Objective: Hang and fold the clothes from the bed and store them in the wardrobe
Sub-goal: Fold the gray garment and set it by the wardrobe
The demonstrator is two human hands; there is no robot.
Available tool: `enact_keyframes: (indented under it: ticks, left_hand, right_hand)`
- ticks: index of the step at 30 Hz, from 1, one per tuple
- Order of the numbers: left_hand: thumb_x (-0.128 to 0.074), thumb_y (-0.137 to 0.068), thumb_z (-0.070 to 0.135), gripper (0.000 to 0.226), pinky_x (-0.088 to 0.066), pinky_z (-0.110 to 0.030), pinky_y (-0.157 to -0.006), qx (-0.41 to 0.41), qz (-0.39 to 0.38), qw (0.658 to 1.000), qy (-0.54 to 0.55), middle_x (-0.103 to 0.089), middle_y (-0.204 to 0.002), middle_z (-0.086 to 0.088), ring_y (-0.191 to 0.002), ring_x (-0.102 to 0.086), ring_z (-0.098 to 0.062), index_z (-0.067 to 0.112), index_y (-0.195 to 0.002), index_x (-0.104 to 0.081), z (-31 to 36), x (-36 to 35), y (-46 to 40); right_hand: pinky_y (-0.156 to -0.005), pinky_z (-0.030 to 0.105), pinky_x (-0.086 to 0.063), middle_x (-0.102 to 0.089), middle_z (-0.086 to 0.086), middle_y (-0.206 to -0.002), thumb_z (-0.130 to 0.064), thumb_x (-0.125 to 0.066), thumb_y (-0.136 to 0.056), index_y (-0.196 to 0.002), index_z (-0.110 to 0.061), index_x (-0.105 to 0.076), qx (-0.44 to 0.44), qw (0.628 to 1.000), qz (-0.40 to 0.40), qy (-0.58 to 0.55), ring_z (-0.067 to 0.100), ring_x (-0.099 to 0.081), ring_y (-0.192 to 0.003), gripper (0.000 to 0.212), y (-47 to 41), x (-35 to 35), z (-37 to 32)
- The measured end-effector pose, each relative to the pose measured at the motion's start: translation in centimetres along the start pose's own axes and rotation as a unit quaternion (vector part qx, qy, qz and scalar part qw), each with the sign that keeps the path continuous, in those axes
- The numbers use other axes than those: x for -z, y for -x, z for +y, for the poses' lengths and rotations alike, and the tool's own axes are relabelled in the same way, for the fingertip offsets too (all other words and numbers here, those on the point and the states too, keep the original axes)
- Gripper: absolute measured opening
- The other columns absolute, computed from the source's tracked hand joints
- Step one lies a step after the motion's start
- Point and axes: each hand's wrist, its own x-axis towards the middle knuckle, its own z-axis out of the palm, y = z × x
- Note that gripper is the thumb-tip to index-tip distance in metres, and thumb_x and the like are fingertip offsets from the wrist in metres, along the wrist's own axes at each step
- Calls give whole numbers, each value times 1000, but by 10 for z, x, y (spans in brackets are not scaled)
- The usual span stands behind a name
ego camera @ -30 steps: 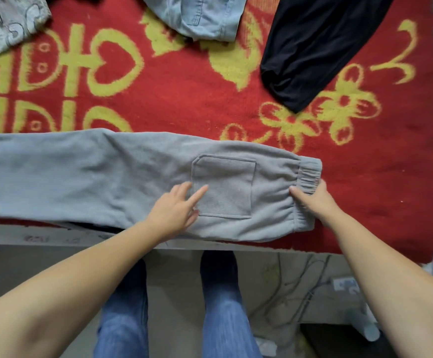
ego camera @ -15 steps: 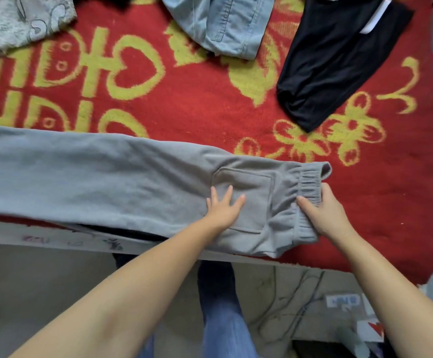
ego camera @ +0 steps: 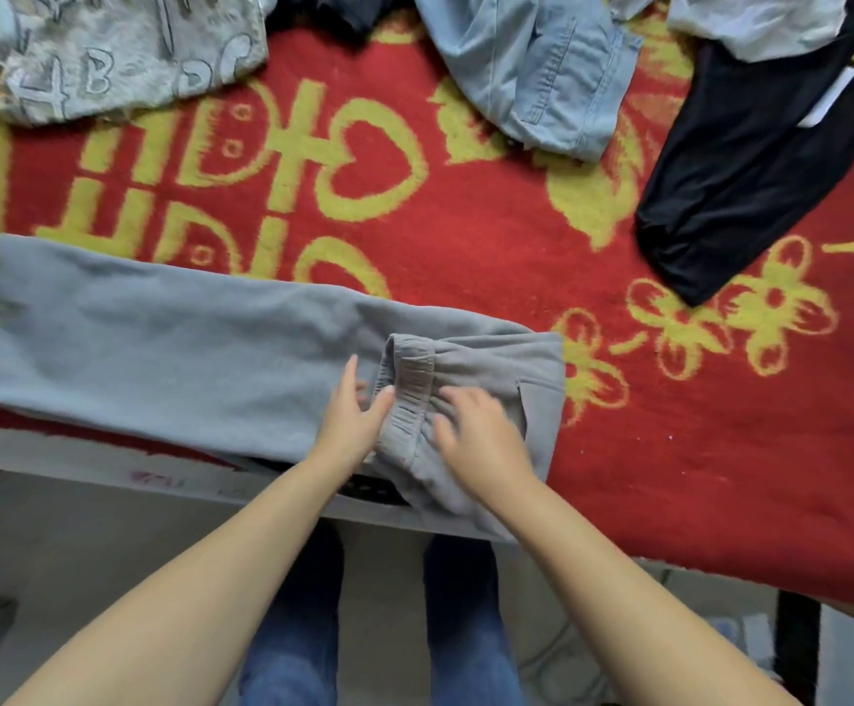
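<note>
Grey sweatpants (ego camera: 170, 349) lie lengthwise along the bed's front edge. Their elastic waistband (ego camera: 409, 384) is folded over to the left onto the leg part. My left hand (ego camera: 351, 425) pinches the waistband's edge, thumb on top of the elastic and fingers straight beside it. On the folded part just right of the waistband my right hand (ego camera: 483, 440) rests with its fingers spread; it is blurred by motion.
On the red and yellow blanket (ego camera: 465, 236) lie a grey printed garment (ego camera: 119, 48) at the back left, a light denim piece (ego camera: 542, 68) at the back middle and a black garment (ego camera: 751, 180) at the right. The floor and my jeans show below the bed edge.
The waistband end, flat at the right before, has been folded over to the left by my right hand. My left hand went from pressing the pocket to holding the waistband.
</note>
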Motion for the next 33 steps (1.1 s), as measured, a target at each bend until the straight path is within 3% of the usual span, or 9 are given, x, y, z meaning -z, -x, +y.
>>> enact_keyframes:
  ticks: [4, 6, 9, 13, 18, 23, 27, 30, 33]
  left_hand:
    - [-68, -84, 40, 102, -32, -40, -107, 29, -19, 992, -123, -33, -146, -26, -133, -37, -38, 14, -153, 2, -13, -28, 2]
    - [-68, -84, 39, 101, -38, -38, -103, 60, -36, 989, -129, -41, -143, -25, -129, -44, -38, 14, -152, 2, -16, -37, 3]
    - [-63, -87, 31, 77, -45, -33, -87, -70, -34, 993, -91, -58, -130, -12, -114, -57, -31, 25, -148, -17, -3, -36, 0]
    - [-59, -82, 36, 62, -40, -24, -79, -216, 12, 975, -51, -57, -125, 15, -107, -56, -9, 45, -135, -27, 6, -16, 5]
    - [-59, -92, 29, 73, -36, -36, -98, -69, 51, 979, -185, -43, -142, -14, -128, -41, -32, 16, -151, -18, -41, 23, -25]
    - [-58, -88, 39, 80, -23, -57, -110, -239, 82, 888, -385, -13, -157, -21, -144, -16, -37, 18, -153, -15, -30, 1, -16]
    - [-51, -89, 53, 82, -36, -51, -100, -31, 65, 951, -302, -16, -148, -21, -128, -35, -43, 37, -152, -1, -20, -12, -26]
    - [-52, -87, 57, 86, -40, -46, -96, 5, 28, 941, -337, -28, -133, -20, -117, -41, -40, 35, -152, 0, -19, -13, -27]
    - [-48, -89, 58, 87, -25, -48, -110, -32, 42, 904, -425, -2, -156, -16, -142, -13, -33, 30, -152, 4, -26, -8, -26]
  right_hand:
    - [-117, 51, -9, 2, 5, -162, -36, -45, -98, -154, -26, -7, -26, 990, 21, 139, 23, 4, -149, 69, 3, 5, 50]
    - [-118, 51, -9, 12, 6, -161, -40, -45, -98, -154, -26, 4, -119, 990, -3, 71, 26, 9, -148, 75, 1, 2, 64]
    - [-119, 42, -6, 14, 8, -160, -39, -47, -98, -153, -23, 8, -179, 979, 46, -86, 27, 8, -148, 79, -3, -6, 68]
    - [-118, 51, -4, 20, 4, -159, -41, -41, -99, -148, -32, 15, -119, 988, 80, -54, 23, 16, -147, 74, 4, -18, 70]
    - [-115, 52, 5, 27, -6, -157, -51, -29, -99, -151, -35, 10, -49, 997, -17, 49, 20, 26, -144, 67, 1, -35, 73]
    - [-118, 36, -13, -17, 7, -159, -36, -48, -99, -152, -17, -19, -136, 955, 162, -205, 18, -16, -146, 64, -6, -26, 87]
    - [-102, 39, -46, -59, 2, -130, -37, -63, -91, -136, -19, -46, -263, 869, 39, -417, 16, -57, -115, 52, -8, -26, 97]
    - [-80, 28, -55, -69, -3, -111, -26, -68, -88, -112, -24, -59, -259, 852, 16, -456, 14, -66, -101, 26, -10, -20, 101]
    - [-72, 24, -54, -72, -3, -109, -19, -70, -86, -114, -25, -60, -212, 840, -5, -499, 15, -68, -100, 31, -8, -3, 91]
